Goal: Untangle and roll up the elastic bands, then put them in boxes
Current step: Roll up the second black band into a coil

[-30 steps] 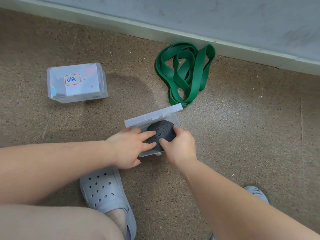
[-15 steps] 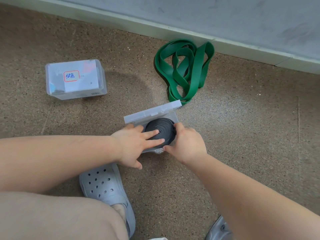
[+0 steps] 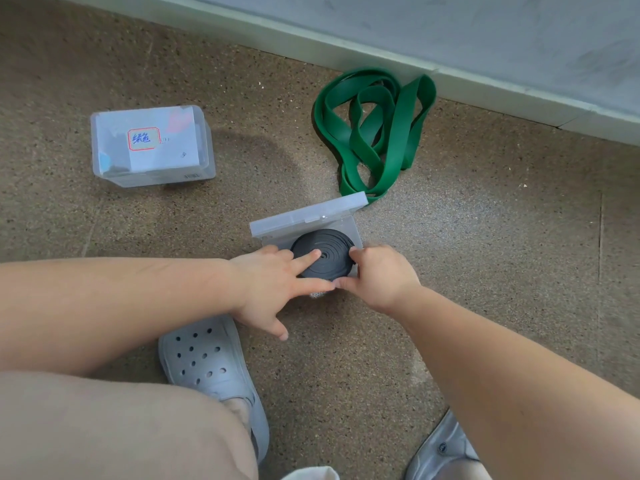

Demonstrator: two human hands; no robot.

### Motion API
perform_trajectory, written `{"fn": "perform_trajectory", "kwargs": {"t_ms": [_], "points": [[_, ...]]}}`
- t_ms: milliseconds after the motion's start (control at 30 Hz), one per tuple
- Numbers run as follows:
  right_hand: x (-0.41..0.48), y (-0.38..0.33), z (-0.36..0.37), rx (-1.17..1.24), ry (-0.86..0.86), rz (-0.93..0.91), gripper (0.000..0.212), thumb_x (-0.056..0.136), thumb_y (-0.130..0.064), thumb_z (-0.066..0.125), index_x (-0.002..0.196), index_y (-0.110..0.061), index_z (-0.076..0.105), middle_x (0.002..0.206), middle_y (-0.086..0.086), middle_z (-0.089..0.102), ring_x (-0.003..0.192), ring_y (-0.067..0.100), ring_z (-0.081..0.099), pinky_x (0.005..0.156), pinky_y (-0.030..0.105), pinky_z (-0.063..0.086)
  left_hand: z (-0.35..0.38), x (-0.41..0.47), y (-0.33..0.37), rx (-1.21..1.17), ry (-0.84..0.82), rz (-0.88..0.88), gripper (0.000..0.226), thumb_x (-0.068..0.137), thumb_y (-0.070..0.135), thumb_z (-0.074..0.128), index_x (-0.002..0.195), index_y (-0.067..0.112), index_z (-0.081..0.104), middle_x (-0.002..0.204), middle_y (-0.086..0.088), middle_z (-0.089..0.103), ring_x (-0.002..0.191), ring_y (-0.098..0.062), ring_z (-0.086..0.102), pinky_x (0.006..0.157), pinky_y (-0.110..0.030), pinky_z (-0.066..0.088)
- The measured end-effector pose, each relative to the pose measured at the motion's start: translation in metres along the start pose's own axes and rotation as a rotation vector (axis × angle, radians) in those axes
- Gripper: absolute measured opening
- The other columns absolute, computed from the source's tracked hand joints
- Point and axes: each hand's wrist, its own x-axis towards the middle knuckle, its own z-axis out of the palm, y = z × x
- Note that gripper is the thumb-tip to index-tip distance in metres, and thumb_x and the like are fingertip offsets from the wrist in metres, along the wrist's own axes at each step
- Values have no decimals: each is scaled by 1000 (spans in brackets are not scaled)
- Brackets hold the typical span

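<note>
A black elastic band (image 3: 329, 249), rolled into a flat coil, lies in an open clear plastic box (image 3: 308, 216) on the floor, its lid standing up at the far side. My left hand (image 3: 273, 282) presses straight fingers onto the coil's top. My right hand (image 3: 377, 275) curls round the coil's right edge, thumb and fingers pinching it. A tangled green elastic band (image 3: 377, 133) lies loose on the floor beyond the box, near the wall. A second clear box (image 3: 152, 147), closed and bearing a red-framed label, stands at the left.
The floor is brown speckled stone. A pale skirting board (image 3: 450, 81) and grey wall run across the top. My grey clog (image 3: 207, 365) sits just below my left hand; another shoe (image 3: 443, 448) shows at the bottom right. My knee fills the lower left.
My right hand has shifted from the coil's top to its right edge, and my left fingers have slid toward the coil's centre. The view has tilted slightly.
</note>
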Motion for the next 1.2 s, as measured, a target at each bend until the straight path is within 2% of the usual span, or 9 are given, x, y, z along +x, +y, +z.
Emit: {"fn": "perform_trajectory", "kwargs": {"t_ms": [100,233,400,500,800,967,1033,1100,1200], "points": [[1,-2,-2,-18,-10,8,38,90,-56,62,95,-18,56,102,9,66,101,32,61,75,35,42,1,-2,-2,15,-4,23,98,80,73,60,155,50,2,167,-16,-13,130,-33,41,106,-44,35],[-1,-10,3,-53,15,71,37,90,-53,60,103,-18,60,105,7,65,104,31,61,79,36,46,-1,-3,-3,33,63,20,95,80,75,57,155,46,6,168,-15,2,130,-33,41,106,-44,36],[8,-16,0,233,-50,332,41,69,-43,80,101,-22,65,95,2,70,90,28,68,73,30,50,0,-2,4,136,118,-22,96,85,74,50,160,30,9,168,-12,11,134,-30,38,106,-43,35],[12,-17,-3,282,-77,380,47,61,-40,84,100,-21,67,91,2,71,84,26,68,75,31,56,0,-2,3,221,127,9,100,85,75,49,159,26,3,166,-18,13,129,-32,43,103,-45,36],[6,-15,-6,294,-55,323,50,66,-43,84,108,-20,68,94,2,71,90,26,69,76,33,56,6,3,8,274,63,-3,113,80,75,56,160,20,-2,166,-22,2,132,-33,42,101,-45,35],[-8,-3,-5,464,-22,228,54,82,-42,77,129,-18,64,99,0,70,98,23,67,82,30,52,8,3,10,275,41,0,121,77,77,59,159,18,-7,165,-25,-2,130,-34,43,102,-45,38],[-14,3,-6,560,57,251,51,88,-42,72,133,-21,63,94,-5,67,94,19,66,86,27,50,10,2,10,260,34,-8,123,76,76,61,159,19,-8,165,-25,-4,129,-34,43,103,-45,39],[-19,7,-12,652,273,283,43,92,-43,68,130,-26,62,97,-7,64,92,16,64,91,34,53,11,1,11,250,34,-12,123,76,77,61,159,20,-10,165,-25,-5,129,-34,42,103,-45,39],[-21,7,-30,701,484,123,60,93,-52,62,147,-44,38,138,-5,51,120,15,55,103,37,46,12,-4,11,234,43,-15,121,77,78,58,158,24,-13,166,-23,-7,129,-33,39,103,-44,37]]}}
